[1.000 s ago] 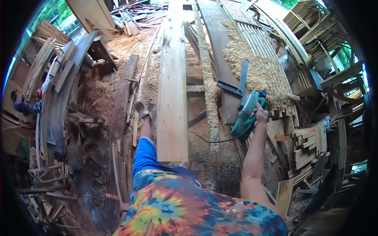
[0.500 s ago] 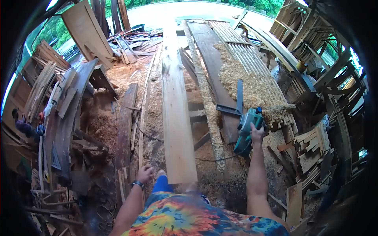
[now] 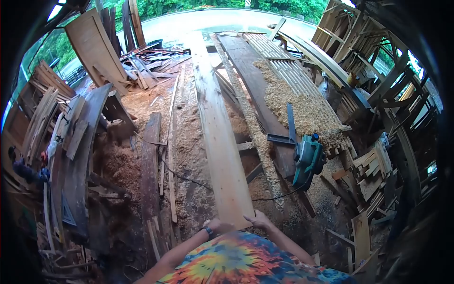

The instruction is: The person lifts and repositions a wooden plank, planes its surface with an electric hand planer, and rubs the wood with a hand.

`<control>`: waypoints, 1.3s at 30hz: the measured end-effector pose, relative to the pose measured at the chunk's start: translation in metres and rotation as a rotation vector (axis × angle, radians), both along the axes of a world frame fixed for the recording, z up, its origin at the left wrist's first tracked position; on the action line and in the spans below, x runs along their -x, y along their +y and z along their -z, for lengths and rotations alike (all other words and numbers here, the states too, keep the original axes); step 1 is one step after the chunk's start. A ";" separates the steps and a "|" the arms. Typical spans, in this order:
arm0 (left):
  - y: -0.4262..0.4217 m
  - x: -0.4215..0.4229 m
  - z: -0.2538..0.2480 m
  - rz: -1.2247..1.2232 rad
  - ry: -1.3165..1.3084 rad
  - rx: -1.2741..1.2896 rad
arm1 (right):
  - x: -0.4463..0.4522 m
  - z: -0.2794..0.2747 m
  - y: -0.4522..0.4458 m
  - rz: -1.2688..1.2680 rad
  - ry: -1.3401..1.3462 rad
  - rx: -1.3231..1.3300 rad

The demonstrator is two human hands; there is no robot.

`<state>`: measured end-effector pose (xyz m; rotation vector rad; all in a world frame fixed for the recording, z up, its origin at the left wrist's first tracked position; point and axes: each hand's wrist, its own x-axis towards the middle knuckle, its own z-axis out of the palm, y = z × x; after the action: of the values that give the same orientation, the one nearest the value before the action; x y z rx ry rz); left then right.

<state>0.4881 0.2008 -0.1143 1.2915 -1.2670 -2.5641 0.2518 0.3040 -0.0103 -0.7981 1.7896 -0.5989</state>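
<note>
A long pale wooden plank (image 3: 226, 156) runs from just in front of my body toward the far end of the workspace. At its near end, my left hand (image 3: 217, 226) is closed on the left corner. Gripping the right edge of that same end is my right hand (image 3: 258, 220), its thumb on top and its other fingers mostly hidden. To the right, a green electric hand planer (image 3: 308, 162) rests beside a dark metal square (image 3: 291, 124), with nobody holding it. From the planer a black cord (image 3: 279, 198) trails left toward the plank.
Wood shavings (image 3: 295, 102) cover the dark board (image 3: 253, 78) and slats on the right. Loose narrow strips (image 3: 172, 156) and a dark board (image 3: 151, 165) lie left of the plank. Stacked lumber (image 3: 71, 156) stands at far left, with offcuts (image 3: 371, 168) piled at right.
My right hand has let go of the planer and moved left onto the plank. My left hand has come right to grip the plank too. The plank's near end has shifted right.
</note>
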 end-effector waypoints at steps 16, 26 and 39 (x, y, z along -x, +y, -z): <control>0.009 0.011 -0.027 -0.308 -0.195 0.122 | -0.034 0.006 -0.024 0.221 0.347 0.059; 0.038 0.036 -0.293 -0.019 -0.529 0.969 | -0.054 -0.022 -0.043 0.491 -0.697 0.056; 0.024 0.072 -0.341 -0.442 0.088 2.001 | -0.057 -0.185 -0.050 0.050 -1.009 0.840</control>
<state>0.4166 0.2244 0.2267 0.6179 -1.9634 -0.2450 0.3086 0.2542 0.1750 -0.7620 0.5910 -1.5079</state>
